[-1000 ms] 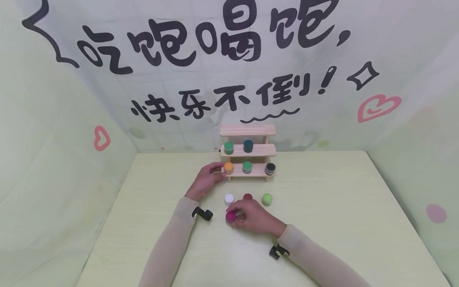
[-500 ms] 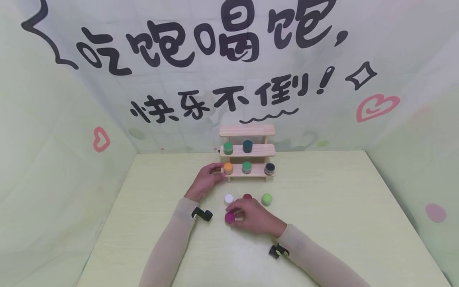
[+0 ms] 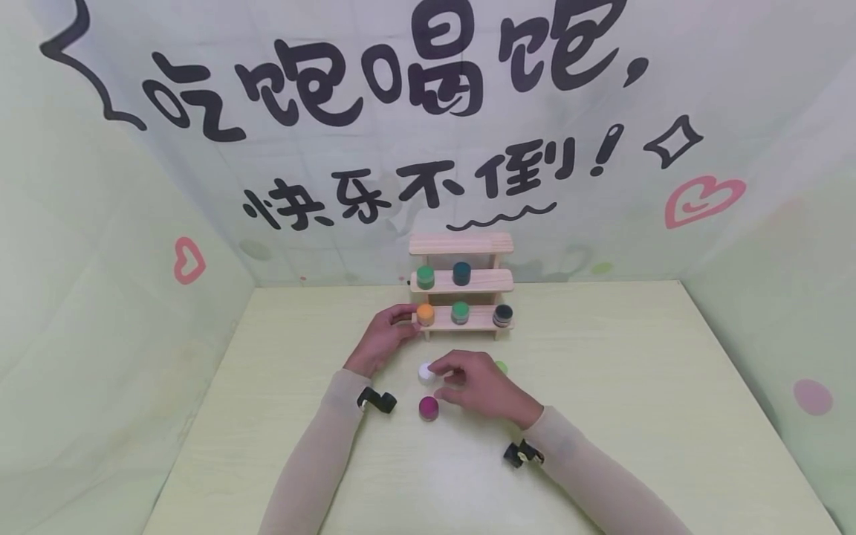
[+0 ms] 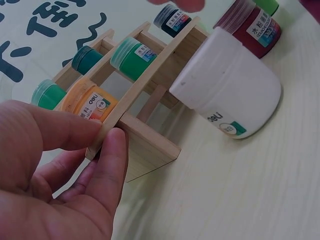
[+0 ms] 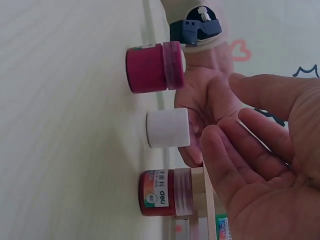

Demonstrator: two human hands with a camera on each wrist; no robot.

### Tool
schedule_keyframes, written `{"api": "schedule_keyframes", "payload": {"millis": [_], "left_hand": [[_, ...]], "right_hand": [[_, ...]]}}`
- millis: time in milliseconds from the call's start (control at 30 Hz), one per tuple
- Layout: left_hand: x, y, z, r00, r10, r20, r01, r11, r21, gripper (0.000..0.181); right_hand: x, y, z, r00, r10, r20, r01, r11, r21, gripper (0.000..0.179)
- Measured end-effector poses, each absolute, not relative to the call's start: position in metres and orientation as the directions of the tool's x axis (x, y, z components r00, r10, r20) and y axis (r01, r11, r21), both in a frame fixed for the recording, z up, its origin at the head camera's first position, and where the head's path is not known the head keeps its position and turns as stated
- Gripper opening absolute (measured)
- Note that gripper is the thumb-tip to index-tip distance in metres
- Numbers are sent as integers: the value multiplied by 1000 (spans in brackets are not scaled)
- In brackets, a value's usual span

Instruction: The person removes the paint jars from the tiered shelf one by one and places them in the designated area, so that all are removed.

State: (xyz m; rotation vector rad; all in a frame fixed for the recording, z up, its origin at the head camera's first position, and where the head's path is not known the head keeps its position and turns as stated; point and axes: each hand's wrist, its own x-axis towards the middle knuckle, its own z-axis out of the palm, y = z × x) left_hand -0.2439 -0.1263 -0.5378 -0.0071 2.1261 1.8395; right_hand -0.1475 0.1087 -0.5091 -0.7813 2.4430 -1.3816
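Observation:
With thumb and fingertips, my left hand [image 3: 384,334] pinches the left end of the lowest step of a small wooden display rack [image 3: 461,244]. An orange paint jar [image 4: 85,98] sits on that step beside the thumb. Over the row of jars in front of the rack, my right hand [image 3: 483,383] hovers with loosely bent fingers and nothing between them. A magenta paint jar [image 3: 429,408] stands on the table just left of its thumb. The white jar [image 5: 168,128] lies under its fingertips in the head view. Behind the hand, a dark red jar [image 5: 160,194] is hidden from the head view.
Also on the lowest step are a green jar [image 3: 460,312] and a black jar [image 3: 503,315]. The middle step bears another green jar [image 3: 425,276] and a dark teal jar [image 3: 461,273]. A light green jar [image 3: 501,367] is partly covered by the right hand. A printed cloth [image 3: 321,253] hangs behind.
My right hand has let go of the magenta jar and risen away from it, toward the rack. The magenta jar stays on the table. My left hand has not moved.

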Motion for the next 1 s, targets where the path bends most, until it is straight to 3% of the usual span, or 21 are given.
{"api": "schedule_keyframes", "payload": {"millis": [433, 1000], "left_hand": [[-244, -125, -538, -951, 206, -229, -190, 192, 963, 47], [-244, -126, -537, -947, 215, -238, -208, 155, 966, 48]], "right_hand": [[-166, 118, -498, -857, -498, 133, -332, 336, -882, 35], [-206, 131, -471, -933, -304, 195, -306, 380, -873, 29]]}}
